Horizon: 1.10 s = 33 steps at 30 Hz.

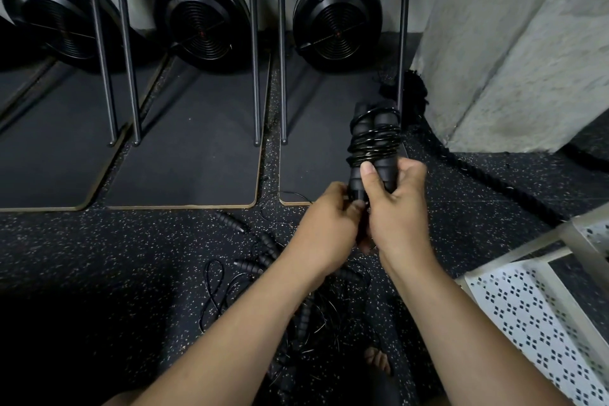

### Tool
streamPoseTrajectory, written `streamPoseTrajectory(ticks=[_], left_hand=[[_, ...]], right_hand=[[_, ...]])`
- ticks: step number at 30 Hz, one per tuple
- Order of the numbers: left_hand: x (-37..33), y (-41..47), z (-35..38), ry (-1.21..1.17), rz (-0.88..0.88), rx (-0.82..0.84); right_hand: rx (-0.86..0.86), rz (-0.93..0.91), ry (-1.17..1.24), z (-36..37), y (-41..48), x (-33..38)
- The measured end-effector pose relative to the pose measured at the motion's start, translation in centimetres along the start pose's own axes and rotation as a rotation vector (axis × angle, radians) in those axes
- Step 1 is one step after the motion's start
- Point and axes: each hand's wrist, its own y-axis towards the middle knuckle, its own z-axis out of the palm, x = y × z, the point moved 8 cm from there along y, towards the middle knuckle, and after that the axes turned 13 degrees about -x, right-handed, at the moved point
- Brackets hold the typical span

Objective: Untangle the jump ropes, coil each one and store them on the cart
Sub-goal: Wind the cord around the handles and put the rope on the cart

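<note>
The right hand (395, 214) wraps around the lower ends of the coiled jump rope (374, 138). Its fingers curl behind the two handles and are hidden; only the thumb shows, laid straight up along the front of one handle. The left hand (324, 227) closes on the bottom end of the same bundle, just beside and partly behind the right hand. Its fingertips are covered by the right hand, so the exact point of grip cannot be made out. Both forearms reach forward from the lower edge of the view, wrists nearly level and the hands touching.

The coiled jump rope stands nearly upright above the hands. Its two black handles lie side by side, with thin glossy cord wound around their upper half in several turns. The free end of the cord is not visible.

Below the hands, the tangled jump ropes (263, 260) lie loose on the speckled floor (131, 257). Several ribbed handles and thin loops are visible, but the forearms cover much of the pile, and the count cannot be determined. Bare toes (379, 361) show between the arms.

The cart (527, 313), white with a perforated shelf, sits at the lower right, cut off by the frame edge. A thick rope (494, 181) runs along the floor past a concrete pillar (514, 43). Farther off are dark mats (184, 142), upright metal rods (253, 59) and round black fan housings (202, 18).
</note>
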Motion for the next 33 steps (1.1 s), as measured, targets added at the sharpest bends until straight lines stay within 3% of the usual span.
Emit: streamPoseTrajectory(ticks=[3,16,22,26,30,33], left_hand=[[-0.6,0.6,-1.6,-0.276,-0.139,-0.052],[-0.6,1.7,-4.9,-0.380,-0.237,-0.197],[0.4,2.9,-7.5,-0.600,-0.371,-0.231],[0.4,3.8,-9.4,-0.456,-0.252,-0.248],[-0.5,3.6,-9.7,-0.191,-0.049,-0.291],[-1.4,3.4,-9.0,-0.029,0.126,-0.315]], right_hand=[[0.110,-0.030,0.051,0.6,-0.3,0.0],[0.176,-0.263,-0.261,0.9,-0.8,1.6],[0.361,-0.164,-0.278,2.1,-1.7,1.0],[0.488,-0.075,-0.166,2.8,-2.6,0.6],[0.535,0.085,-0.044,2.4,-2.5,-0.2],[0.509,0.097,-0.074,2.0,-2.1,-0.7]])
